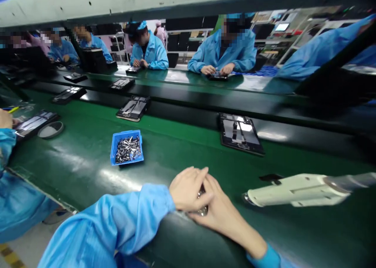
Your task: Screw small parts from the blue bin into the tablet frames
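My left hand (188, 187) and my right hand (220, 205) meet at the near edge of the green worktop, fingers overlapping. Cupped between them are small shiny metal parts (203, 210), mostly hidden by my fingers, so their exact kind does not show. My left thumb lies across the gap toward my right hand. Left of my hands stands a blue bin (127, 147) holding many small black and silver metal parts. Beyond my right hand, a tablet-like device (241, 133) with exposed insides lies on the worktop. Both of my sleeves are blue.
A pale tool-like arm (299, 190) reaches in from the right. More opened devices (134, 108) lie along the dark belt (182, 113). At left are a co-worker's sleeve (6, 146), a device (37, 123) and a round dish (51, 130). Co-workers sit opposite; a beam (176, 2) crosses overhead.
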Tool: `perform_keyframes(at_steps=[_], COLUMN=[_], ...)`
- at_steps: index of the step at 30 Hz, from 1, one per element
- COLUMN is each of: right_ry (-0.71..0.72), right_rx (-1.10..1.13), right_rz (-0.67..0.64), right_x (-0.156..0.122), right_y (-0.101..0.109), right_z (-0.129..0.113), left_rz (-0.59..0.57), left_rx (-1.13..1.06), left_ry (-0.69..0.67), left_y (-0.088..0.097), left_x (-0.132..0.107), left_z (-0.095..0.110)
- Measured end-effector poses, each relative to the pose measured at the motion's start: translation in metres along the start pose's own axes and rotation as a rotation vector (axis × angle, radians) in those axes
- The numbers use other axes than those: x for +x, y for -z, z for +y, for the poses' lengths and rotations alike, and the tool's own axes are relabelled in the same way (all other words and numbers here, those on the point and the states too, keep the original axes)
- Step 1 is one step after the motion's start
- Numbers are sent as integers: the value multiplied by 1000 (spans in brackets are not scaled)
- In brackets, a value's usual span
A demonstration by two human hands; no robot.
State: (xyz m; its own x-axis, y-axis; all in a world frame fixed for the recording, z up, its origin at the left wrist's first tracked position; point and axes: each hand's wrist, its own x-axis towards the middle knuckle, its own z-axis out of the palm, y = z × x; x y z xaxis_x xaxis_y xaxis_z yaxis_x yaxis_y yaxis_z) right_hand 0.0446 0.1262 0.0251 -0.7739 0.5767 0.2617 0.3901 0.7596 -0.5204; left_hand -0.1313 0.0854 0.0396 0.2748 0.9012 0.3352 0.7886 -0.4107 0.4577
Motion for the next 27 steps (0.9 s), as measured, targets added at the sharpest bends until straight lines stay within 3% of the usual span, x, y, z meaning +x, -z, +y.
perform_keyframes(at_steps=[7, 10, 16, 20, 24, 27], right_ry=[-14, -69, -51, -123, -128, -170], right_rx=[38, 106, 201, 202, 160, 128], right_rz=[14, 54, 30, 29, 6, 26], right_x=[-3, -6, -1, 2, -7, -8], right_y=[1, 10, 35, 46, 47, 40], right_z=[40, 31, -14, -18, -11, -3], left_rz=[-62, -24, 154, 109, 66, -36], left_rx=[-32, -122, -307, -340, -254, -158], left_ry=[44, 108, 108, 135, 46, -4], left_y=[3, 2, -1, 4, 2, 1], left_x=[17, 12, -10, -6, 0, 16], left_z=[-6, -4, 0, 0, 2, -4])
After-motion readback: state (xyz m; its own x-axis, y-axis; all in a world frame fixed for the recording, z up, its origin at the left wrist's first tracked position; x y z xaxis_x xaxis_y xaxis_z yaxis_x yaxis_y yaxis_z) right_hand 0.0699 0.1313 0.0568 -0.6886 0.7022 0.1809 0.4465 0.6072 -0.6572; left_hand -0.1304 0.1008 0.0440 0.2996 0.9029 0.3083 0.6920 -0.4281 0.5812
